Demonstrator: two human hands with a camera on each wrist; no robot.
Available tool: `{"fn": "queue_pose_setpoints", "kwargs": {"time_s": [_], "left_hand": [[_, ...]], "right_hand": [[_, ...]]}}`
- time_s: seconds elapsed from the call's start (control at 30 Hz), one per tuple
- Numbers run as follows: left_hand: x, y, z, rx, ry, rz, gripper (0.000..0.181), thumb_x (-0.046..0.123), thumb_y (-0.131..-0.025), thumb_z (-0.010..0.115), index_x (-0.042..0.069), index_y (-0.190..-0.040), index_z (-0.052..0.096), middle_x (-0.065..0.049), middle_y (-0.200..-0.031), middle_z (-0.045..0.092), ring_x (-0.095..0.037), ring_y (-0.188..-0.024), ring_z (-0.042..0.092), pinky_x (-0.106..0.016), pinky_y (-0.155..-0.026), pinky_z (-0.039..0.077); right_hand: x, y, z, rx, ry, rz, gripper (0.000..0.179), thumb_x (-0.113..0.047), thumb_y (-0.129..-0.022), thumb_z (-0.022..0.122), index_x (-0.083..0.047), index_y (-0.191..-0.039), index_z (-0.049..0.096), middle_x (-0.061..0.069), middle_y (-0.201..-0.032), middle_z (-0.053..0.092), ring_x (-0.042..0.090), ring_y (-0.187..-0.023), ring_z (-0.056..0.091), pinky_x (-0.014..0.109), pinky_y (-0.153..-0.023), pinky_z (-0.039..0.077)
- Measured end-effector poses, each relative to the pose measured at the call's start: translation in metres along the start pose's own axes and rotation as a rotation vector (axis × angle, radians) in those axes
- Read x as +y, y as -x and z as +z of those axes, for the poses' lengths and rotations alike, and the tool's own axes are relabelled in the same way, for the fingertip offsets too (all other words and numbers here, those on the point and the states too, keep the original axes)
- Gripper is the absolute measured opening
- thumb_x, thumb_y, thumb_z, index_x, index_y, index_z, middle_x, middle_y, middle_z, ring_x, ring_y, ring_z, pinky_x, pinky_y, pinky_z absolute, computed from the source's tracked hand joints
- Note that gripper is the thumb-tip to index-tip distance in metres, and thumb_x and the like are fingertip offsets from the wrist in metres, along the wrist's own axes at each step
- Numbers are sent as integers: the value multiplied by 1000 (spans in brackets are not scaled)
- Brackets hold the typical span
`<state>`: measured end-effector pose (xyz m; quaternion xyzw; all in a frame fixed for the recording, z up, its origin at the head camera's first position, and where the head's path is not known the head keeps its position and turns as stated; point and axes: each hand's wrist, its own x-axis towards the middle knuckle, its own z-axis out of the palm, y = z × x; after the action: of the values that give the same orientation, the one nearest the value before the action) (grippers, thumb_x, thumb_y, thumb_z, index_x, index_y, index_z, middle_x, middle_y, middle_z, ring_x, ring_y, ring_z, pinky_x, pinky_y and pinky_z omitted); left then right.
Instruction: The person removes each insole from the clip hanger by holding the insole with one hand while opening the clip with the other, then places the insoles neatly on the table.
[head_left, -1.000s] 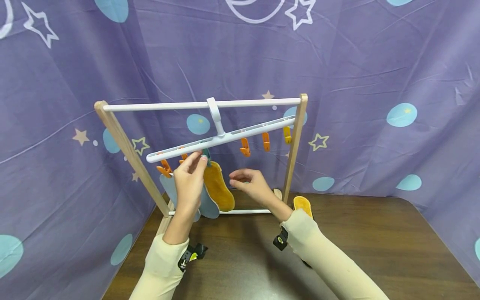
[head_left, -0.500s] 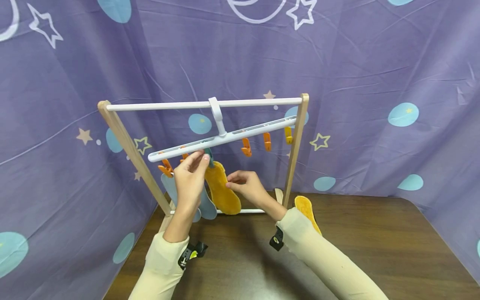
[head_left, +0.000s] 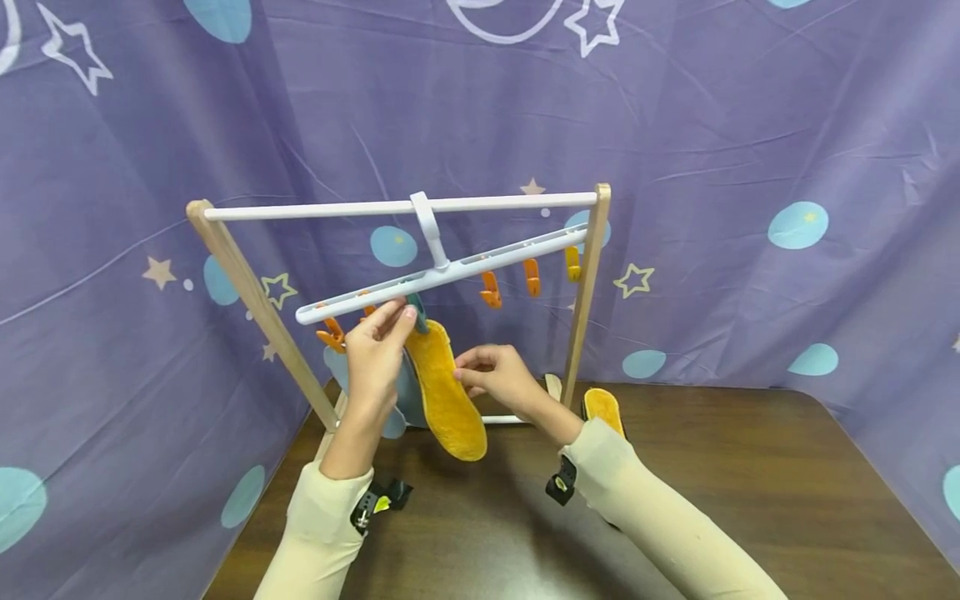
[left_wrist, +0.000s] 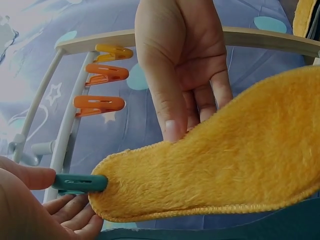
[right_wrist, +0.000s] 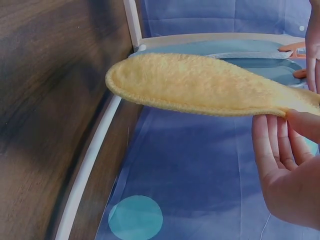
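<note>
A fuzzy yellow-orange shoe insole (head_left: 453, 400) hangs slanted, its narrow end in the teal clothespin (left_wrist: 82, 183) under the white clip hanger (head_left: 510, 255). My left hand (head_left: 373, 358) pinches the clothespin's free end, thumb in front and fingers behind. With thumb and fingers, my right hand (head_left: 504, 381) pinches the insole's right edge near its middle; its fingertips are partly hidden behind it. Grey-blue insoles (head_left: 408, 400) hang to the left behind my left hand, held by orange clothespins (head_left: 332, 335).
A wooden stand with a white top rod (head_left: 315, 212) carries the hanger. Two orange clothespins (head_left: 532, 277) and a yellow one (head_left: 573, 264) hang on its right half with nothing in them. Another yellow insole (head_left: 603, 408) lies on the brown table (head_left: 720, 475), partly behind my right sleeve.
My right hand has come to the insole and taken its edge. The insole's lower end has swung right and toward me. My left hand stays at the teal clothespin.
</note>
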<state>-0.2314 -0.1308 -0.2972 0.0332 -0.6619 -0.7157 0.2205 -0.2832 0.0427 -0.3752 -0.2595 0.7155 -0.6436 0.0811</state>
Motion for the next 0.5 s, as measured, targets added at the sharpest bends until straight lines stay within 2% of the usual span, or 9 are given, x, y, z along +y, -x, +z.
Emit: {"fn": "queue_pose_setpoints", "kwargs": {"time_s": [0.23, 0.37, 0.5], "left_hand": [[-1, -1, -3, -11, 27, -18, 40, 7, -100, 64, -6, -138, 58, -23, -136, 63, -3, -106, 62, -17, -102, 50], [-1, -1, -3, -10, 41, -14, 39, 6, -99, 65, -7, -135, 60, -7, -118, 70, -1, -101, 62, -13, -95, 51], [-2, -1, -4, -21, 48, -7, 38, 7, -98, 67, -7, -133, 62, 10, -103, 70, -2, -99, 63, -13, -93, 51]], "right_hand": [[-4, 4, 1, -28, 1, 15, 18, -3, -95, 69, 9, -107, 70, 21, -95, 73, 11, -76, 67, 39, -74, 65], [-5, 5, 1, -33, -2, 20, 18, -4, -95, 70, 9, -107, 70, 22, -96, 73, 11, -76, 68, 41, -75, 65], [-5, 7, 0, -30, -3, 28, 18, -4, -95, 70, 9, -108, 70, 21, -97, 74, 11, -77, 68, 48, -78, 64]]}}
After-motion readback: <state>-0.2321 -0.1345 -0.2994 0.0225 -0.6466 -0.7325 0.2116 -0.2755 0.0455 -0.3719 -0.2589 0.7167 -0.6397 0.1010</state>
